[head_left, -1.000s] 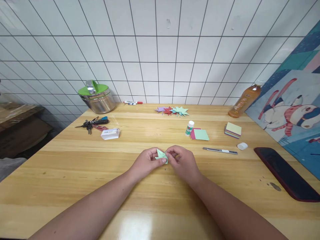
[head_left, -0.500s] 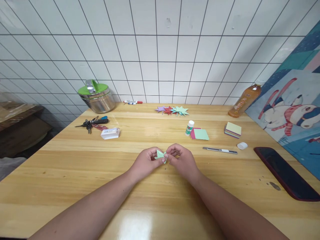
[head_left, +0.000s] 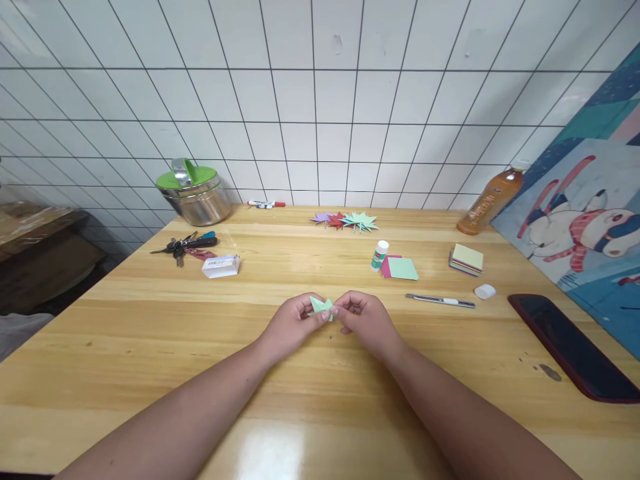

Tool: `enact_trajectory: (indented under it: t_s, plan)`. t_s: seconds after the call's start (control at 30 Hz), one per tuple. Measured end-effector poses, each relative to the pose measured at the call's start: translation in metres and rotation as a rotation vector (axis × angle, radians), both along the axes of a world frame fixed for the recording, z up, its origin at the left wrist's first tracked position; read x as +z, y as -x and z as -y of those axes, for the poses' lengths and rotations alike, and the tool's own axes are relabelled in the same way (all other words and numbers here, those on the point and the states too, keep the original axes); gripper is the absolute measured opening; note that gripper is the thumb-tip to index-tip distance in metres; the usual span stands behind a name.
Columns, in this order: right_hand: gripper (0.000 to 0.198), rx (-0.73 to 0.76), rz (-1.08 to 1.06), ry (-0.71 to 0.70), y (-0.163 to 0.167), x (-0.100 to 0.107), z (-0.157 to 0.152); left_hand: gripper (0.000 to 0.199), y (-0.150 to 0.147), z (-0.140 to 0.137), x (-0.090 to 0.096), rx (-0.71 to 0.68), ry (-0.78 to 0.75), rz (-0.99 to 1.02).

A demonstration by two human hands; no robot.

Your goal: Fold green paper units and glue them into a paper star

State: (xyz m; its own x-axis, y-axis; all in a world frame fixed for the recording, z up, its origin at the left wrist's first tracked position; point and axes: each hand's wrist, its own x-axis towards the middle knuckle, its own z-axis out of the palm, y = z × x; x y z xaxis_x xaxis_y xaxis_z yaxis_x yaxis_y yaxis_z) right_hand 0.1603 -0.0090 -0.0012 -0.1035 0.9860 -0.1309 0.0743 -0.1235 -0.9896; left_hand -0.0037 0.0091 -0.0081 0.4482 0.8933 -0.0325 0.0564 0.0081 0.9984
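Note:
A small piece of folded pale-green paper [head_left: 320, 306] with pointed corners is held between both hands above the near middle of the table. My left hand [head_left: 293, 327] is closed around its left and lower side, thumb across the front. The thumb and fingertips of my right hand [head_left: 367, 321] pinch its right edge. My fingers partly cover the paper. Beyond the hands stand a glue stick [head_left: 379, 256] with a white cap and, beside it, green and pink paper squares [head_left: 403, 269]. Farther back lie folded paper stars [head_left: 359, 221] in purple, red and green.
On the right are a box cutter [head_left: 440, 301], a white cap [head_left: 485, 291], a sticky-note stack [head_left: 466, 259], a phone [head_left: 575, 347] and a tilted drink bottle [head_left: 491, 201]. On the left are a green-lidded metal pot [head_left: 195, 197], keys [head_left: 184, 247], a small white box [head_left: 221, 267] and markers [head_left: 267, 205].
The green paper has turned slightly in my fingers, and its points sit at a different angle. My right hand has shifted its pinch a little along the right edge.

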Motion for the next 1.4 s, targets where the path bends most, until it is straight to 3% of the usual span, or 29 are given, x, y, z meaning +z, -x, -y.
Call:
enact_trajectory:
  t_s: [0.13, 0.3, 0.47, 0.77, 0.9, 1.1, 1.4]
  plan:
    - [0.021, -0.001, -0.118, 0.029, 0.0, -0.001, 0.001, 0.021, 0.0, 0.0, 0.001, -0.008, 0.039, 0.035]
    - [0.023, 0.059, -0.344, 0.166, -0.001, -0.003, 0.002, 0.023, 0.001, -0.001, 0.005, 0.019, 0.068, 0.07]
    - [0.028, 0.089, -0.156, 0.101, 0.001, -0.002, 0.002, 0.026, 0.005, -0.005, 0.004, 0.058, 0.078, 0.054]
    - [0.02, -0.047, 0.011, -0.034, 0.005, -0.002, 0.003, 0.022, 0.002, -0.001, 0.0, 0.001, -0.03, -0.09]
    - [0.024, -0.044, -0.07, -0.005, 0.009, -0.001, 0.004, 0.022, -0.002, 0.001, -0.003, -0.011, -0.032, -0.101]
    - [0.028, -0.058, -0.252, 0.169, 0.008, -0.002, 0.002, 0.021, -0.004, 0.0, -0.007, -0.029, 0.033, -0.043]
    - [0.029, 0.027, -0.094, 0.122, -0.001, 0.002, 0.002, 0.016, 0.0, 0.002, -0.004, -0.102, -0.109, -0.226]
